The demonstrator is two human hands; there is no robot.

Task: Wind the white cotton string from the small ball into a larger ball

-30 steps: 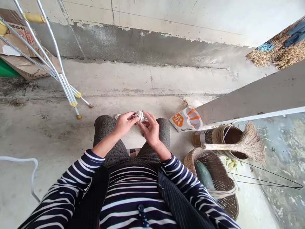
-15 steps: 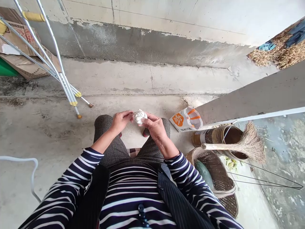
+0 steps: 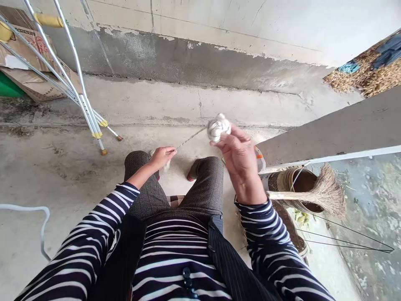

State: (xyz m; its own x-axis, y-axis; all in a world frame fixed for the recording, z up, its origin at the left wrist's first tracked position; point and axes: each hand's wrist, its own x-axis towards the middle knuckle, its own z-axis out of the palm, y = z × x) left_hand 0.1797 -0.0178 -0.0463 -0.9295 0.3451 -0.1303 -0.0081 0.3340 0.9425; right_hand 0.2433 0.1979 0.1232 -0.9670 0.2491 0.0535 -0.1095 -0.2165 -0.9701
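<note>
While the right hand (image 3: 241,156) pinches the white yarn ball (image 3: 217,128) just upper right of frame centre, its strand (image 3: 191,137) slants down-left to the left hand (image 3: 163,157), grip pinching it.

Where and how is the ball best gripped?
Probably grip the ball from the right, around its rounded side, as the right hand does: the strand leaves on the left, running to the left hand, so that side is best kept free.

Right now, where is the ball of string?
In the head view, the ball of string is in the right hand, pictured above the right knee, with a strand stretching to the left hand.
</note>
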